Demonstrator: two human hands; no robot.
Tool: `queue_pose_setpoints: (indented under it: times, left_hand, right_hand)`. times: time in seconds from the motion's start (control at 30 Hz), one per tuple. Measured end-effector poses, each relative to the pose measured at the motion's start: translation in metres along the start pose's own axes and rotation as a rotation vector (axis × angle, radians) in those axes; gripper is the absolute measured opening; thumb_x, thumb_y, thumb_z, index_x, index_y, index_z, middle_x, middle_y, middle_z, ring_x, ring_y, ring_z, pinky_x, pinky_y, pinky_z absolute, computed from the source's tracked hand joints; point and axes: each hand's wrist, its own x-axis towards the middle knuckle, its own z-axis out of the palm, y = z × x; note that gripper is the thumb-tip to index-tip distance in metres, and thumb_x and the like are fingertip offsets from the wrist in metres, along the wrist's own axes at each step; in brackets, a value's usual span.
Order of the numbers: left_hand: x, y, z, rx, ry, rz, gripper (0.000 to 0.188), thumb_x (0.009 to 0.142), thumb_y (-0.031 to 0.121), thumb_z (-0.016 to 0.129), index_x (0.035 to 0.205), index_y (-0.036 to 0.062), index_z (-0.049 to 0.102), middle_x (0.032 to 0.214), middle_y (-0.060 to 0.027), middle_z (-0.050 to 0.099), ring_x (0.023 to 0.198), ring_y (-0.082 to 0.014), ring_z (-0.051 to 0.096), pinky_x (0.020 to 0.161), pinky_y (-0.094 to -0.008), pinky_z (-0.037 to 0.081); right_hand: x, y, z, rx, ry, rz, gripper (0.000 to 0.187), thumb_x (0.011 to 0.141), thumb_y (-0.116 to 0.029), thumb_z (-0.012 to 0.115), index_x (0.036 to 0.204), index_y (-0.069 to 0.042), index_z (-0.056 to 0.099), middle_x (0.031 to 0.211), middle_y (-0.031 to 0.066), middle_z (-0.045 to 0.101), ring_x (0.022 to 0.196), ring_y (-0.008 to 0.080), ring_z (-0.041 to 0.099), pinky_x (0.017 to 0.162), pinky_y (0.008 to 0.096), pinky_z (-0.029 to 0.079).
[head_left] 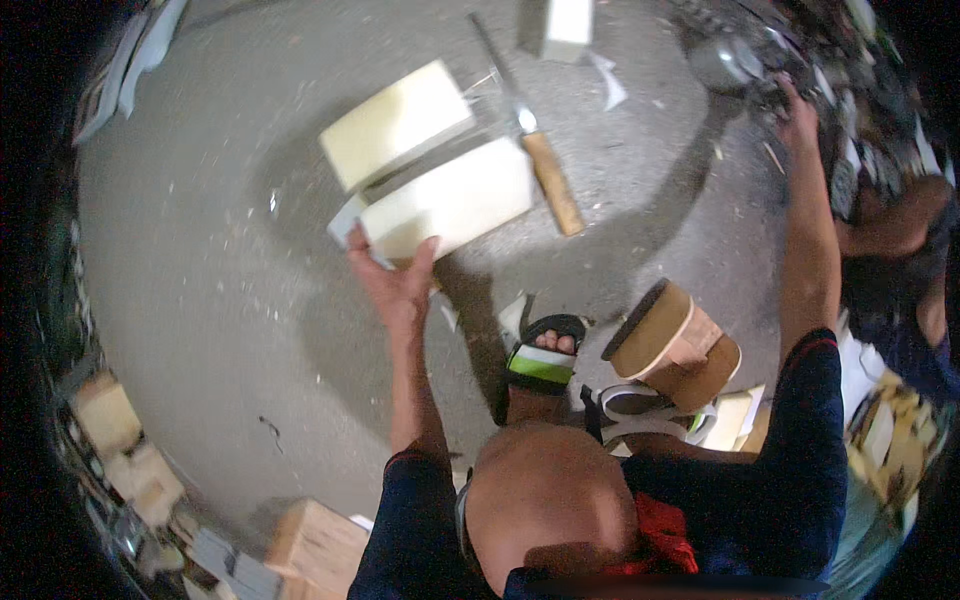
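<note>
My left hand [397, 292] grips the near left end of a cream-white rectangular block [455, 200], thumb on one side and fingers on the other. A thin pale piece [346, 218] shows at the block's left end. Right behind lies a second cream block [395, 122]. To the right rests a long, narrow-bladed hand tool with a wooden handle [553, 185]. My right hand [798, 118] is stretched far to the upper right, at the edge of a dark pile of objects [870, 120]. Its fingers are partly hidden and blurred.
A rounded metal object [727, 64] lies beside the pile. A white block [568, 28] stands at the far side. Near my sandalled foot [545, 355] are a brown container [665, 335] and a roll of tape [635, 402]. Another person's arm [895, 225] is at right. Wooden blocks [318, 545] lie lower left.
</note>
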Motion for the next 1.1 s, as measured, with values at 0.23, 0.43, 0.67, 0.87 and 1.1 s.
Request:
queue_pose_setpoints:
  times: [0.23,0.43,0.67,0.87,1.1]
  left_hand:
    - [-0.006,0.026,-0.008,-0.107,-0.207,-0.297,0.081,0.080,0.013,0.085,0.141,-0.0019,0.033,0.128,-0.0151,0.053,0.122,-0.0280,0.056,0.102,-0.0424,0.049]
    - [0.004,0.079,-0.008,0.028,0.042,0.055,0.073,0.080,0.006,0.084,0.137,0.0015,0.040,0.128,-0.0130,0.056,0.118,-0.0247,0.058,0.100,-0.0387,0.049]
    - [0.053,0.137,0.026,0.495,0.068,0.517,0.070,0.069,-0.005,0.080,0.133,0.0057,0.053,0.134,-0.0166,0.057,0.124,-0.0375,0.056,0.106,-0.0453,0.047]
    - [0.061,0.150,0.058,0.485,0.072,0.702,0.073,0.067,-0.007,0.080,0.133,0.0053,0.051,0.132,-0.0189,0.056,0.123,-0.0386,0.054,0.103,-0.0470,0.047]
    - [0.061,0.154,0.060,0.417,0.045,0.711,0.070,0.071,-0.004,0.076,0.135,0.0078,0.051,0.132,-0.0180,0.056,0.124,-0.0373,0.055,0.103,-0.0465,0.046]
  right_hand:
    - [-0.046,0.018,0.005,-0.029,-0.168,-0.225,0.046,0.085,-0.032,0.083,0.116,-0.002,0.069,0.113,0.0047,0.070,0.098,0.0167,0.066,0.082,0.0345,0.051]
    - [-0.145,0.001,0.027,-0.341,0.013,-0.414,0.042,0.094,-0.041,0.070,0.104,0.000,0.071,0.090,0.0061,0.072,0.084,0.0171,0.064,0.079,0.0330,0.049]
    - [-0.313,-0.048,0.032,-0.009,-0.318,-0.424,0.037,0.093,-0.024,0.073,0.121,-0.003,0.063,0.080,0.0017,0.065,0.072,0.0114,0.061,0.065,0.0275,0.049]
    - [-0.409,-0.086,0.045,-0.069,-0.746,-0.183,0.034,0.094,-0.020,0.069,0.123,-0.003,0.061,0.075,-0.0009,0.062,0.062,0.0069,0.055,0.056,0.0247,0.045]
    - [-0.434,-0.113,0.062,0.124,-0.822,-0.408,0.053,0.100,-0.052,0.056,0.112,-0.001,0.066,0.080,-0.0007,0.066,0.059,0.0046,0.051,0.053,0.0234,0.041]
